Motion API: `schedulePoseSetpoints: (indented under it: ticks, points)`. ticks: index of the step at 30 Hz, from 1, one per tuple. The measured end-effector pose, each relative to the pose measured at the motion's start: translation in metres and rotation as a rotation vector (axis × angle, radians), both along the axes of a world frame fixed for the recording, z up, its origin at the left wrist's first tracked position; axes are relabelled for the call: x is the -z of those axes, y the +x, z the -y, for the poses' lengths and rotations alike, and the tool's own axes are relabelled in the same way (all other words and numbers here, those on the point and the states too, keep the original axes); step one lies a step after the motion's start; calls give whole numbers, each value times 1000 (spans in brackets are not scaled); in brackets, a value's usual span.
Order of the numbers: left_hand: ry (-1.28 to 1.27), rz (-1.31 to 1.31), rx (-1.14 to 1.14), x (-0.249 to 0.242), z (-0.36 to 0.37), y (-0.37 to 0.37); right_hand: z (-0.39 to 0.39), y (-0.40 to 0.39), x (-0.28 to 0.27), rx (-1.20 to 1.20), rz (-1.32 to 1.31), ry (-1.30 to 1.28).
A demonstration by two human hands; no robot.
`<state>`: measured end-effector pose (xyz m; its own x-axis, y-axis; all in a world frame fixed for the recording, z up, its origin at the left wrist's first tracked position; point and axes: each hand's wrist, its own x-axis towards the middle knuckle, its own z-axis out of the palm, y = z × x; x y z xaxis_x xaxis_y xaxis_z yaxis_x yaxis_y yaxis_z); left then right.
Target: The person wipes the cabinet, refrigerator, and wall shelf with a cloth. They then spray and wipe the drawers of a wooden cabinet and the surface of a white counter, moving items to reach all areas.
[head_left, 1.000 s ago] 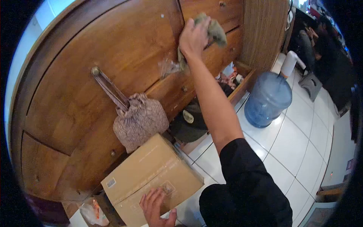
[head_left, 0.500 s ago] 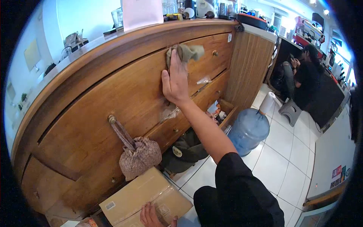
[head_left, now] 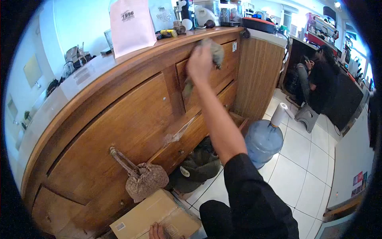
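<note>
My right hand (head_left: 199, 65) is closed on a greenish-grey cloth (head_left: 217, 53), held against the upper drawer front of a wooden dresser (head_left: 131, 115). Part of the cloth hangs below my fingers, and the hand is slightly blurred. At the bottom, the fingers of my left hand (head_left: 156, 231) lie flat on a cardboard box (head_left: 159, 213); the rest of that hand is cut off by the frame. A patterned drawstring pouch (head_left: 146, 181) hangs by its straps from a dresser knob, just above the box.
A dark cap (head_left: 195, 169) sits below the dresser's drawers. On the tiled floor to the right stands a blue water jug (head_left: 264, 141) with a white pump. A pink paper bag (head_left: 132, 28) and jars top the dresser. Another person (head_left: 322, 79) sits farther back.
My right hand has moved up and to the right across the drawer front with the cloth, and its fingers have curled from flat into a grip. My left hand stays on the box.
</note>
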<state>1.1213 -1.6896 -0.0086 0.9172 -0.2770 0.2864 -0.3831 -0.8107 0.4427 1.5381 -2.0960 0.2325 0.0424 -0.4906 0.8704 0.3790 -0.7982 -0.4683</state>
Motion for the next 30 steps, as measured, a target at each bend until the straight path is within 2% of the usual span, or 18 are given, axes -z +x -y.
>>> schedulePoseSetpoints:
  ticks: [1,3,6,9,11,13,15,18,19,21,22,24,25,27,30]
  points:
    - [-2,1,1,0,0,0,-28,-10,8,-17,86,-116]
    - [0,-4,0,0,1,1,-71,-44,28,-204,98,-358]
    - [13,-7,-2,1,4,0,-66,-51,31,-376,-8,-276]
    - [27,-8,-6,1,4,-1,-22,-12,10,-109,107,-41]
    - [36,-8,-5,2,7,-2,23,18,-7,52,-41,294]
    - [43,-6,-6,3,9,-4,49,8,-30,22,-241,522]
    - [45,1,-3,4,12,-5,79,11,-38,63,-369,600]
    - [49,15,5,6,15,-6,126,-7,-36,-110,-801,625]
    - [48,21,5,6,15,-6,158,37,2,33,-592,720]
    - [50,32,9,8,15,-7,131,-21,3,-145,-742,761]
    - [48,37,9,9,15,-7,131,-20,25,-88,-739,560]
    - [46,43,12,10,15,-9,119,-9,72,-97,-557,420]
    - [50,36,10,12,13,-11,96,-10,92,-165,-387,482]
    - [65,17,10,12,11,-12,55,-20,128,-72,-280,184]
    - [67,3,27,6,11,-10,10,-41,133,-75,-300,138]
